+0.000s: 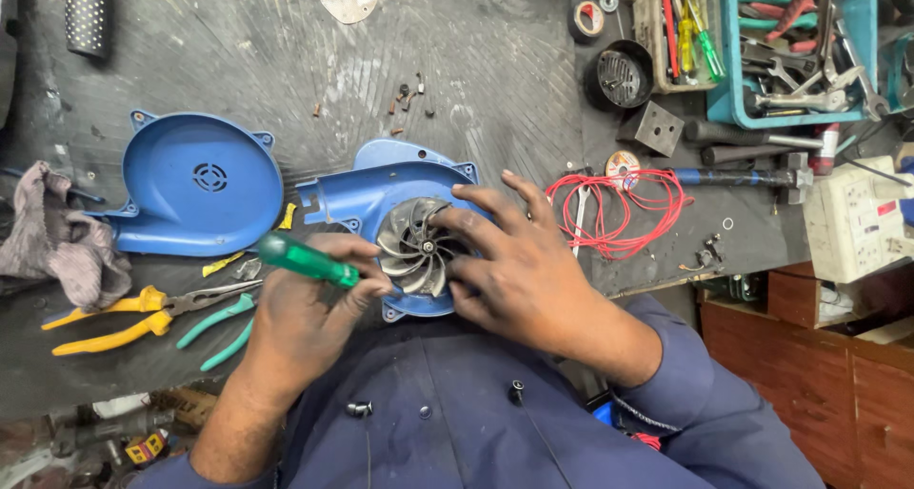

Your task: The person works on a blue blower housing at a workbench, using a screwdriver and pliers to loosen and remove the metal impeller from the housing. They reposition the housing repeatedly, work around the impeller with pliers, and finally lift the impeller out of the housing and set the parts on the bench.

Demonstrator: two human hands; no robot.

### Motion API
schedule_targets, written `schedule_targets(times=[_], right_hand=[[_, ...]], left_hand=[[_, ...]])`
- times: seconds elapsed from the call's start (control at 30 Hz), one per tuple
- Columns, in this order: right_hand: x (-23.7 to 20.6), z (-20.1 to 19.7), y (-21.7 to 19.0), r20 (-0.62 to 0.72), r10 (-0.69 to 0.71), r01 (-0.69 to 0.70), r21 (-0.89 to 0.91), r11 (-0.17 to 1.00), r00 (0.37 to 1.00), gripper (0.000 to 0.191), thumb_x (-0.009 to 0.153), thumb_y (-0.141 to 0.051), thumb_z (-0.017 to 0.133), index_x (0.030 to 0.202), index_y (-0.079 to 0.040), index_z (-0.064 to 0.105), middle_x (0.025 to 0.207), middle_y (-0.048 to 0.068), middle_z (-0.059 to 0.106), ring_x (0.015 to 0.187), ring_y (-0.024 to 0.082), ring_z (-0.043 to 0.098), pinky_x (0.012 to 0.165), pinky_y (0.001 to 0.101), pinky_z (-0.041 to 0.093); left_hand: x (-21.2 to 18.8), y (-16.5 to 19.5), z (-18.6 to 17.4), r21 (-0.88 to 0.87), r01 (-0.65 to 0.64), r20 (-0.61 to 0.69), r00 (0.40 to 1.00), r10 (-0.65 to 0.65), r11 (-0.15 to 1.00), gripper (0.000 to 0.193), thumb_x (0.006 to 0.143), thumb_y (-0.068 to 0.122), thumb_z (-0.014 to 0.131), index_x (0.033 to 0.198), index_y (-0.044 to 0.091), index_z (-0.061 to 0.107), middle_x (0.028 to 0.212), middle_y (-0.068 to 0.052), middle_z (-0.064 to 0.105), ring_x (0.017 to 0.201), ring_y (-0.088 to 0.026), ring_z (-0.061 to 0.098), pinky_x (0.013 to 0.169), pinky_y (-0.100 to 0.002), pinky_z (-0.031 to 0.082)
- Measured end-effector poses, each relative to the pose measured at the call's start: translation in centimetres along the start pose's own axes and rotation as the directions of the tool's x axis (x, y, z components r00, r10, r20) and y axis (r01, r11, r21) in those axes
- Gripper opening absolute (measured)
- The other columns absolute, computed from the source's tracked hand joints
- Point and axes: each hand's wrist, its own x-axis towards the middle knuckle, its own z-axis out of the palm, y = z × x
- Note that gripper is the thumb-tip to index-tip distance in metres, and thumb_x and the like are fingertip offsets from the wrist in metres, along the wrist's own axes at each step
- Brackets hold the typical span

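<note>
A blue plastic blower housing [381,199], snail-shaped with a short rectangular outlet at its left, is seen lying open-side up on the dark, scratched workbench [428,60], at its near edge just in front of the person's blue-clad chest. Inside it sits a silver metal fan wheel [414,246] with curved blades spiralling round a small central hub.

The right hand [519,265] is laid over the right part of the housing, its fingers spread and curled onto the wheel's edge. The left hand [305,313] is closed around a screwdriver with a translucent green handle [307,260]; the shaft is hidden behind the fingers, so its tip cannot be made out.

The matching round blue plastic cover [195,184], with a small grille at its centre, lies hollow-side up to the left, apart from the housing. Yellow-handled pliers [133,316] and teal-handled pliers [221,329] lie just beside the left wrist. A bundle of red wire [628,213] is coiled right of the right hand, and small rusty screws [405,99] are scattered further back.
</note>
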Motion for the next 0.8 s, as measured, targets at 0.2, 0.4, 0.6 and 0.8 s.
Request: schedule_targets(times=[0.2, 0.4, 0.6, 0.8], right_hand=[[-0.9, 1.9, 1.5, -0.117, -0.077, 0.074, -0.025, 0.997, 0.99, 0.015, 0.082, -0.021, 0.079, 0.093, -0.012, 0.073, 0.137, 0.005, 0.059, 0.137, 0.029, 0.051, 0.121, 0.0608, 0.028], [-1.0, 1.7, 2.6, -0.099, -0.062, 0.07, 0.08, 0.994, 0.993, 0.015, 0.079, -0.02, 0.08, 0.092, -0.016, 0.074, 0.132, 0.003, 0.06, 0.136, 0.028, 0.05, 0.121, 0.0609, 0.028], [-0.6, -0.2, 1.4, 0.03, 0.033, -0.034, 0.011, 0.999, 0.999, 0.02, 0.074, -0.029, 0.081, 0.089, -0.017, 0.076, 0.134, 0.008, 0.06, 0.136, 0.032, 0.046, 0.115, 0.0629, 0.024], [-0.7, -0.5, -0.4, 0.046, 0.077, -0.072, -0.106, 0.992, 0.996, 0.015, 0.079, -0.026, 0.078, 0.083, -0.013, 0.074, 0.137, 0.008, 0.059, 0.139, 0.031, 0.046, 0.118, 0.0587, 0.027]], left_hand=[[1.4, 0.5, 0.4, 0.121, -0.001, 0.035, 0.999, -0.003, 0.993, 0.029, 0.087, 0.016, 0.079, 0.111, 0.004, 0.067, 0.089, -0.008, 0.077, 0.08, -0.021, 0.076, 0.07, -0.032, 0.058], [1.8, 0.4, 0.6, 0.153, -0.016, 0.061, 0.998, 0.006, 0.988, 0.03, 0.086, 0.019, 0.08, 0.11, 0.006, 0.069, 0.086, -0.006, 0.077, 0.078, -0.02, 0.077, 0.068, -0.032, 0.058], [1.6, 0.5, 0.9, 0.154, 0.014, 0.037, 0.999, -0.02, 0.988, 0.031, 0.086, 0.019, 0.08, 0.11, 0.006, 0.068, 0.086, -0.006, 0.076, 0.077, -0.02, 0.076, 0.068, -0.033, 0.058], [1.0, 1.3, 1.0, 0.144, -0.017, 0.032, 0.999, 0.013, 0.989, 0.03, 0.087, 0.019, 0.079, 0.111, 0.006, 0.067, 0.087, -0.006, 0.076, 0.08, -0.022, 0.076, 0.071, -0.034, 0.057]])
